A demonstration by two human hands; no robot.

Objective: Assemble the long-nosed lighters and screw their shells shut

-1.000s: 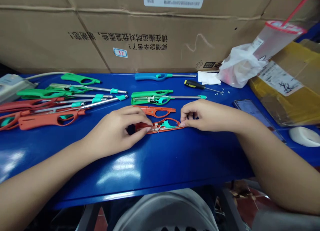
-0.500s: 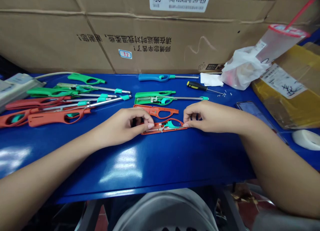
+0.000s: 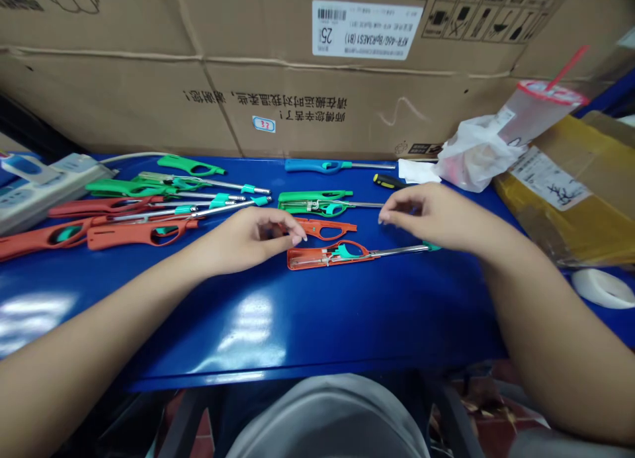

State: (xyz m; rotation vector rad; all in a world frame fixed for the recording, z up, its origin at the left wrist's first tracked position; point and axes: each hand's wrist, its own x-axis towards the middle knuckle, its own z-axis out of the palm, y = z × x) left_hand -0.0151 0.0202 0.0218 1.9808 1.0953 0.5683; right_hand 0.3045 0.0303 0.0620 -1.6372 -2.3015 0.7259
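An opened orange gas lighter lies on the table before me, its inner parts, teal trigger and metal tube showing. Just behind it rests the loose orange handle half, partly covered by the fingers of my left hand. That hand hovers at the lighter's left end, fingers loosely bent, gripping nothing I can see. Above the metal tube hangs my right hand, its fingers curled but apart, holding nothing. It hides part of an opened green lighter and of a yellow-black screwdriver.
Several orange, red and green lighters lie at the left beside a white power strip. A blue lighter sits at the back against a cardboard box. Bagged drink, yellow-taped parcel and white roll are at right.
My right hand has let go of the orange lighter's front end and risen away, uncovering the metal tube. My left fingers have lifted off its rear end. The camera view has tilted upward.
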